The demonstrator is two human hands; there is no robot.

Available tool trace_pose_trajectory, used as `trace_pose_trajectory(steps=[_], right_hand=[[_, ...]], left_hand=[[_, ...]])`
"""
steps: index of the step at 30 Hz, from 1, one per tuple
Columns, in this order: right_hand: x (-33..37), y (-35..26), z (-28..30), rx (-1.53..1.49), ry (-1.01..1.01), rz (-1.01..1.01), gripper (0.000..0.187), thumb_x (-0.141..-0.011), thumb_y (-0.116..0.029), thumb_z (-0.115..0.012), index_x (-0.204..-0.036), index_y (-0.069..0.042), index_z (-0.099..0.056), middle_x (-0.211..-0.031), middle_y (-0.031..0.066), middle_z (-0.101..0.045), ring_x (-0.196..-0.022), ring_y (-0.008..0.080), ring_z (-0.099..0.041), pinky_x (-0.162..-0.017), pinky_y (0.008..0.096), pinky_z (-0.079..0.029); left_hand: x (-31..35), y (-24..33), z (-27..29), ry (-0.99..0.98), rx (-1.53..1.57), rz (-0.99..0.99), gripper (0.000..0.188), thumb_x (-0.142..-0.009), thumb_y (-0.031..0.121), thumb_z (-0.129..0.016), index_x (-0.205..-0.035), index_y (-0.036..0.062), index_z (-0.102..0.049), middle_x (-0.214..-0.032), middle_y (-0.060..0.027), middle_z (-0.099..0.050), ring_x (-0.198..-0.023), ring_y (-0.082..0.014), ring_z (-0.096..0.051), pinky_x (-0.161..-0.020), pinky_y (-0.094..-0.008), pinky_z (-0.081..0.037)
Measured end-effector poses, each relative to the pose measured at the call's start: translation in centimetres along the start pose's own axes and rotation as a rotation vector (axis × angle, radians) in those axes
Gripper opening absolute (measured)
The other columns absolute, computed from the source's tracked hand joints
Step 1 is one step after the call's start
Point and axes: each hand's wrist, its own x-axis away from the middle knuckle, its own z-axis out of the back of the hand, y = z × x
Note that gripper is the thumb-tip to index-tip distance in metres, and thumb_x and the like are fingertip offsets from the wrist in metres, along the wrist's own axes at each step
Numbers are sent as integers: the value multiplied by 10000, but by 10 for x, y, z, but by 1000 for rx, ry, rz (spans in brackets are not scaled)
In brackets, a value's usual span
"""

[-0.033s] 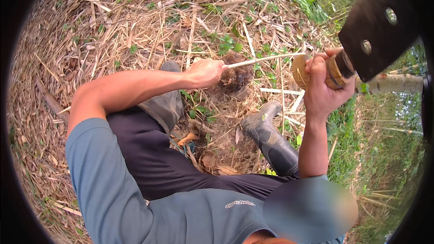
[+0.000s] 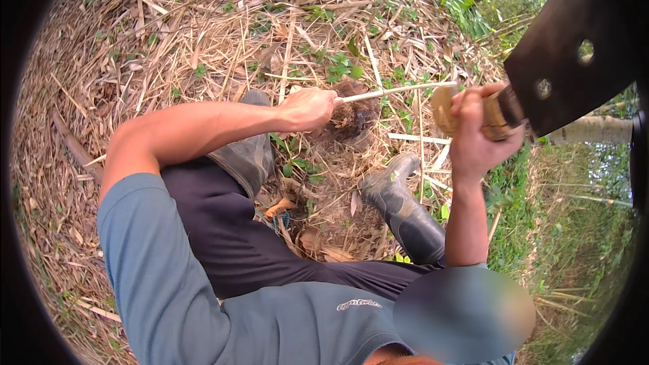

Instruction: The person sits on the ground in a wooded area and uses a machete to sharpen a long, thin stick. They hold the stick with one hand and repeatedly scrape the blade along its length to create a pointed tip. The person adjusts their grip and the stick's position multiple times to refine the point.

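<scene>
My left hand (image 2: 309, 109) is closed around the near end of a thin pale stick (image 2: 399, 90), which runs to the right above a dark root clump (image 2: 353, 120). My right hand (image 2: 478, 136) grips the round wooden handle (image 2: 466, 112) of a broad dark blade (image 2: 574, 47) with two holes in it. The blade is raised at the upper right, close to the stick's far end. Both arms reach out over my bent knees.
Dry straw, fallen bamboo leaves and small green weeds cover the ground (image 2: 203, 34). My two dark rubber boots (image 2: 400, 204) rest on either side of the clump. A pale bamboo stalk (image 2: 595, 130) lies at the right beside green grass.
</scene>
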Motion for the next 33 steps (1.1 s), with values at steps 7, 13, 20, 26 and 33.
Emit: trace_pose_trajectory(steps=[7,13,20,26,33], right_hand=[[135,133,113,706,-596,-1096,165,-808,-116,-644,-924,2,-636,-668,134,-650,-590,253,-654,-560,380,-522],[177,106,117,377,-207,-1116,56,-828,-76,-633,-858,-40,-603,-648,38,-614,-521,126,-584,-498,307,-469],[186,83,98,201,-125,-1115,70,-814,-56,-633,-874,-47,-597,-649,15,-579,-542,105,-578,-507,281,-469],[205,97,111,321,-186,-1096,93,-761,-88,-648,-812,-44,-584,-658,0,-563,-580,89,-500,-548,295,-430],[224,109,116,313,-141,-1178,107,-759,-114,-659,-796,-45,-585,-645,1,-564,-581,97,-516,-550,305,-440]], left_hand=[[-2,-6,-25,70,-7,-114,383,-1074,389,-432,-1010,75,-642,-737,-222,-620,-715,-414,-638,-677,-541,-474],[-1,-77,-31,-51,174,-90,258,-1078,302,-491,-1150,80,-601,-788,-107,-599,-753,-203,-597,-708,-372,-496],[-20,-100,-21,-276,435,-3,251,-1094,246,-472,-1168,50,-611,-877,-15,-616,-881,-113,-590,-858,-306,-487],[-18,-95,-19,-395,504,-8,320,-1089,298,-498,-1254,58,-630,-1046,-17,-672,-1083,-139,-600,-1044,-365,-423],[-20,-100,-22,-445,563,32,323,-1087,307,-508,-1269,68,-625,-1073,-9,-670,-1102,-126,-590,-1063,-352,-403]])
